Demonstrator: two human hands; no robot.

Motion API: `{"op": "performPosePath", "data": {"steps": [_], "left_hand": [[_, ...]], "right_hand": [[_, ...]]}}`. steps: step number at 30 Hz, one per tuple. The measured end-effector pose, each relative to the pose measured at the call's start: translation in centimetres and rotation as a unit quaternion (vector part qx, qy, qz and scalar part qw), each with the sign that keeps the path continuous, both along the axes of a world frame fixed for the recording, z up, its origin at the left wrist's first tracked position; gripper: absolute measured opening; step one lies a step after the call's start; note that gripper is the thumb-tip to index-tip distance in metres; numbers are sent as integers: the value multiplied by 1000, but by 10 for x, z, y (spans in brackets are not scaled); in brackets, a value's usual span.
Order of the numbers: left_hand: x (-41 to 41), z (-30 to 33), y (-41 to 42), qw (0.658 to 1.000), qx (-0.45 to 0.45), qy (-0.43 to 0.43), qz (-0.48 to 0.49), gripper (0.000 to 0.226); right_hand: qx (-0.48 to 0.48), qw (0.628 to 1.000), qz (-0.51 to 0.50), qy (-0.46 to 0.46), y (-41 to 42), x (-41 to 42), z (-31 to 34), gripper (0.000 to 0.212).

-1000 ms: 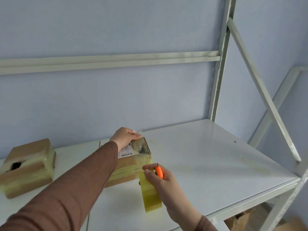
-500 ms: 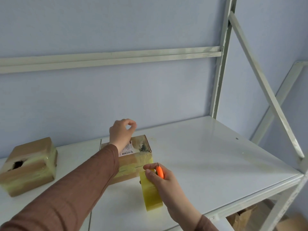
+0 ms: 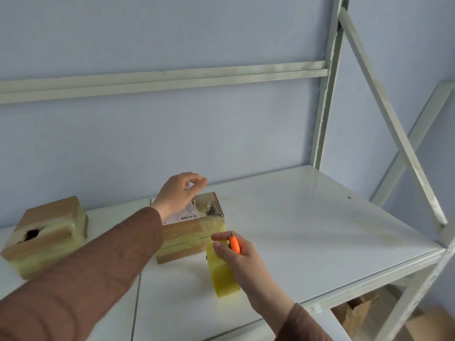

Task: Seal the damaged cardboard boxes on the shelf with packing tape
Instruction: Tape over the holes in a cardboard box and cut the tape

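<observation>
A small cardboard box with a shipping label and a torn, dark patch on top stands mid-shelf, banded with yellowish tape. My left hand hovers just above its far top edge, fingers loosely curled and holding nothing. My right hand grips a yellow tape roll together with an orange cutter, right at the box's front right corner. A second taped box with a dark hole in its top sits at the far left.
The white metal shelf stretches to the right, bounded by an upright post and diagonal braces. Cardboard pieces lie on the level below, at lower right. A blue wall stands behind.
My left hand has lifted off the top of the labelled box and now hovers above it. My right hand stays at the box's corner with the roll and cutter.
</observation>
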State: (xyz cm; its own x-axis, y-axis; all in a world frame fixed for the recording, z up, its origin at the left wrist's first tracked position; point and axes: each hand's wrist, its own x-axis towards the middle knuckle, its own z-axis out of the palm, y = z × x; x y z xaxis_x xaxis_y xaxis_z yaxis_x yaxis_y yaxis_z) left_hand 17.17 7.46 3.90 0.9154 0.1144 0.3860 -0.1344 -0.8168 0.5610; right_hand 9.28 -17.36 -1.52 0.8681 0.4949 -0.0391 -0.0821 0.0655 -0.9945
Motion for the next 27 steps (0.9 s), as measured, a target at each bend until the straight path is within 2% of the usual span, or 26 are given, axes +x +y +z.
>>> {"op": "performPosePath", "data": {"steps": [2, 4, 6, 7, 11, 14, 16, 19, 22, 24, 25, 27], "left_hand": [[-19, 0, 10, 983, 72, 135, -101, 66], [-33, -9, 16, 939, 220, 223, -140, 85], [-38, -15, 15, 907, 326, 235, -129, 87], [-38, -16, 13, 905, 335, 228, -127, 81], [-45, -21, -4, 924, 288, 221, -121, 61], [-51, -31, -12, 926, 301, 213, -86, 57], [-52, -31, -15, 924, 311, 211, -69, 57], [-53, -28, -14, 922, 313, 223, -44, 67], [-52, -20, -9, 914, 302, 270, 25, 92], [-48, -11, -7, 909, 307, 280, 40, 95], [-45, -4, -5, 914, 283, 290, 30, 93], [-39, 13, 0, 931, 143, 334, -31, 85]], "right_hand": [[2, 1000, 3, 5, -1, 1, 0, 9], [5, 1000, 4, 5, -2, 1, 0, 10], [20, 1000, 1, 4, -2, 1, 2, 9], [32, 999, -2, -1, -1, 2, 3, 9], [46, 999, -14, -16, -1, 10, 11, 5], [37, 999, -16, 3, -4, 13, 7, 13], [21, 1000, -13, 11, -6, 14, -1, 6], [9, 1000, 3, 28, -9, 14, -9, 6], [12, 999, 18, 24, -11, 13, -9, 17], [15, 999, 33, 17, -11, 12, -7, 17], [16, 999, 39, 13, -11, 12, -5, 19], [37, 998, 49, 5, -11, 15, 4, 32]]}}
